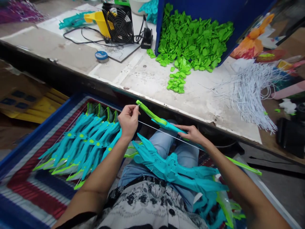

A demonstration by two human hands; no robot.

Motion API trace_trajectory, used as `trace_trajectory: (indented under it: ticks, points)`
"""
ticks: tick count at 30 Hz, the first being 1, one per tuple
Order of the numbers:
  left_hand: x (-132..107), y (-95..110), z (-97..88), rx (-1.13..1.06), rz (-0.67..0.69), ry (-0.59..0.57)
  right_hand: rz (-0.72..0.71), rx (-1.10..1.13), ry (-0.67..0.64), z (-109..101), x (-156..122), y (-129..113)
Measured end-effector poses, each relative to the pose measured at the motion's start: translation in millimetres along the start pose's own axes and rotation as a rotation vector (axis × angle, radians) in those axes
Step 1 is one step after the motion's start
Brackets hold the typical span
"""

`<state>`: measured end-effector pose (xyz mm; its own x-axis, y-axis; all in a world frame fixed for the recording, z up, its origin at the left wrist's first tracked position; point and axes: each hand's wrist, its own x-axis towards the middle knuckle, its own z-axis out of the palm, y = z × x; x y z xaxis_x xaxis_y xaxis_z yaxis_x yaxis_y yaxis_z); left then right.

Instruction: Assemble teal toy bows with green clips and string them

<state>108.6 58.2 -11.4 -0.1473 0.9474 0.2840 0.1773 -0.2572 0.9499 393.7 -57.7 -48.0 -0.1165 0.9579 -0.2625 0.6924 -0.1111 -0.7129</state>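
Observation:
A toy bow (164, 122) of turquoise and lime-green plastic stretches between my two hands, above my lap. At its green tip, my left hand (128, 121) is closed in a pinch on the white string (166, 134), a bit of which shows at the fingertips. The string runs slantwise below the bow towards my right forearm. My right hand (192, 134) grips the bow's turquoise part, with fingers along it; its far green end (245, 166) shows beyond that forearm. Several turquoise bow pieces (166, 168) lie across my lap.
Left, a blue-rimmed crate (54, 117) holds strung bows (90, 140). On the worktable (147, 76) are green plastic pieces (193, 41) spilling from a blue bin (202, 9), white strings (252, 89), a fan (120, 24), a yellow cup (101, 22) and a round tin (101, 56).

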Motion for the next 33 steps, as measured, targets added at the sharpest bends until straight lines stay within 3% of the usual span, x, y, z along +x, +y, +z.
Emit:
trace_trajectory:
  ticks: [5, 9, 12, 15, 18, 20, 23, 26, 30, 33]
  points:
    - [-1.2, 2.5, 1.5, -0.101, -0.054, -0.053, -0.01, -0.029, 0.01, 3.1, -0.6, 0.1]
    - [9.1, 3.0, -2.9, -0.377, -0.232, -0.215, -0.046, -0.096, 0.035, 7.2, -8.1, 1.0]
    - [14.1, 5.6, -10.3, -0.454, -0.329, -0.316, -0.133, -0.216, 0.061, 7.8, -13.2, -5.5]
    - [9.9, 7.0, -17.9, -0.472, -0.356, -0.329, -0.28, -0.378, 0.234, 5.7, -1.4, -31.6]
    - [1.1, 5.2, -23.7, -0.483, -0.371, -0.339, -0.46, -0.341, 0.4, 7.7, 36.5, -78.9]
    - [-3.6, 2.7, -27.0, -0.487, -0.381, -0.35, -0.577, -0.217, 0.382, 12.9, 69.7, -112.6]
    - [-7.3, -0.9, -31.8, -0.502, -0.39, -0.36, -0.647, -0.054, 0.245, 21.8, 109.7, -148.4]
    - [-8.7, -3.4, -36.3, -0.513, -0.387, -0.357, -0.646, 0.02, 0.152, 27.2, 123.4, -163.5]
    - [-10.0, -9.8, -38.4, -0.408, -0.372, -0.391, -0.685, -0.094, 0.185, 33.4, 118.9, -171.4]
    - [-12.3, -19.5, -34.8, -0.156, -0.198, -0.325, -0.659, -0.159, 0.23, 37.5, 124.6, -170.6]
